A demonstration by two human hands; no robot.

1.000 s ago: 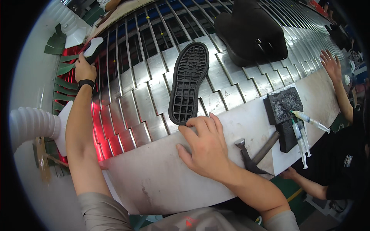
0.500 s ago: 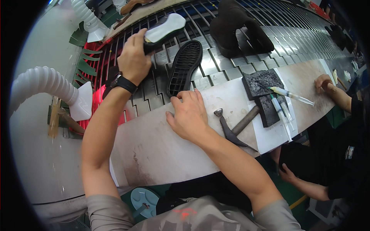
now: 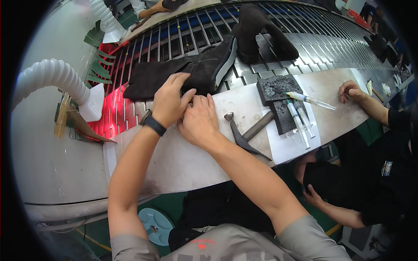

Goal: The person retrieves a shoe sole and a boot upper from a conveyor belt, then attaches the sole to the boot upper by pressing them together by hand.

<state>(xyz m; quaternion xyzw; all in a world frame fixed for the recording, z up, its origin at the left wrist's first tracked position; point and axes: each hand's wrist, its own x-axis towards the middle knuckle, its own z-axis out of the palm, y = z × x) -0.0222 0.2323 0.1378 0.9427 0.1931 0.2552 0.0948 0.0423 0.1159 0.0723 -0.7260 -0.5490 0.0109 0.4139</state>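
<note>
A tall dark boot lies on its side across the metal slats, shaft to the left. The pale edge of its bottom faces right. My left hand is at the boot's near side, fingers bent and apart from the thumb; whether they touch the boot I cannot tell. Just beside it, my right hand rests on the board's far edge, thumb apart, fingertips partly hidden beneath the boot's side. Neither hand shows a thing in its grasp. A hammer lies to the right of my right hand.
Black blocks with syringes lie on the pale board. Another dark boot stands on the slatted conveyor. White hoses hang at the left under red light. A co-worker's hand rests at the right.
The boot was held farther left by my left hand, pale bottom upward; now it lies across the slats. My left hand came down towards my right. The black sole is no longer visible.
</note>
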